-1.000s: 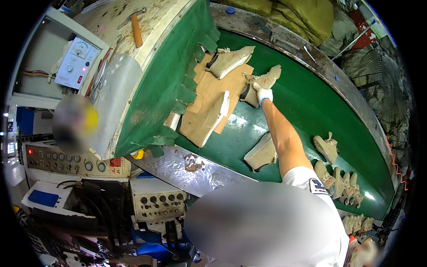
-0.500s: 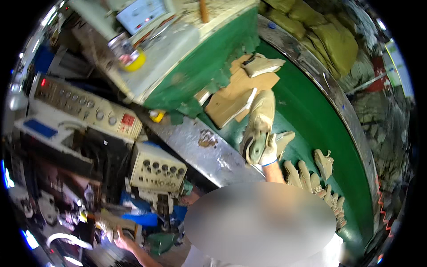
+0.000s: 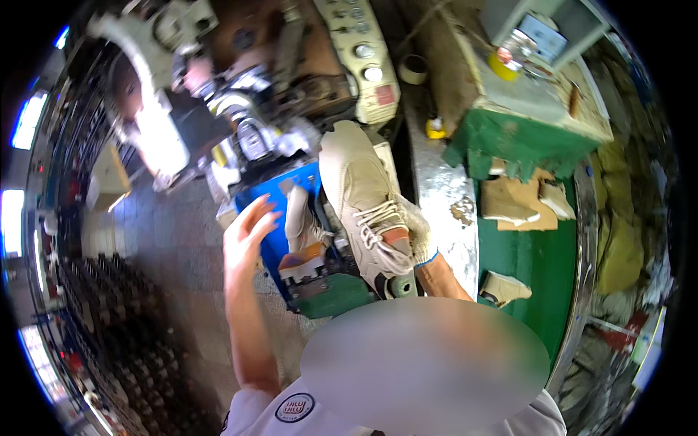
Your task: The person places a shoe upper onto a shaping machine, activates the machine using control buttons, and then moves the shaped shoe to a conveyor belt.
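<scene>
My right hand (image 3: 416,231), in a white knit glove with a blue cuff, grips a beige lace-up shoe (image 3: 367,192) near its heel. The shoe's toe points away from me toward the machine, and a greenish shoe last (image 3: 400,286) shows in its opening. To the left, my bare left hand (image 3: 249,231) hovers with its fingers spread and nothing in it. Beside that hand, another pale lace-up shoe (image 3: 299,218) rests on the machine in front of a blue panel (image 3: 270,211). The held shoe hides part of the machine.
A machine with a bright curved lamp (image 3: 156,109) and a dial panel (image 3: 369,69) stands ahead. Along the right runs a green conveyor (image 3: 534,254) with a metal edge, carrying a loose shoe (image 3: 507,288) and shoes on cardboard. Dark racks (image 3: 138,327) line the left.
My view has swung left toward the machine. My right hand has carried its shoe from over the green conveyor to the machine. My left hand, earlier at a shoe there, is now apart from it.
</scene>
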A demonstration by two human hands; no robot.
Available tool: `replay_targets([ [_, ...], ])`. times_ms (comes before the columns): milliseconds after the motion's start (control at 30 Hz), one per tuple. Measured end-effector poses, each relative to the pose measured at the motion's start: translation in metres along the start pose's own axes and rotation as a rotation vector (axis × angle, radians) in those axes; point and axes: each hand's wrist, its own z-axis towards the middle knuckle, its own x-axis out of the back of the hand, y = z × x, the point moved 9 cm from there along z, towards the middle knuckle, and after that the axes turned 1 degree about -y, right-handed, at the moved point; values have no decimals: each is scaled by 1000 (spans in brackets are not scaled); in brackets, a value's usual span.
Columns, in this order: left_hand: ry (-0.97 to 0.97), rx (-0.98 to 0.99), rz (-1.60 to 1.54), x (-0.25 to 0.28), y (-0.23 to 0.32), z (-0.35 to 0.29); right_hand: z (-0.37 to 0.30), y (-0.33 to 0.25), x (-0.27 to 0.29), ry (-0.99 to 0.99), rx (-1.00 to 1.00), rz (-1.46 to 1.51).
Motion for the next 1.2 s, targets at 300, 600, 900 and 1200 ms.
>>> replay_targets([
  [300, 77, -60, -284, 37, -6, 74, 98, 68, -43, 148, -148, -427],
  [600, 419, -114, -298, 86, 8, 78, 153, 105, -63, 148, -43, -414],
  [900, 444, -151, -621, 73, -22, 79, 175, 136, -51, 196, 90, -285],
  [1200, 129, 86, -776, 20, -76, 79, 176, 136, -39, 280, 58, -384],
])
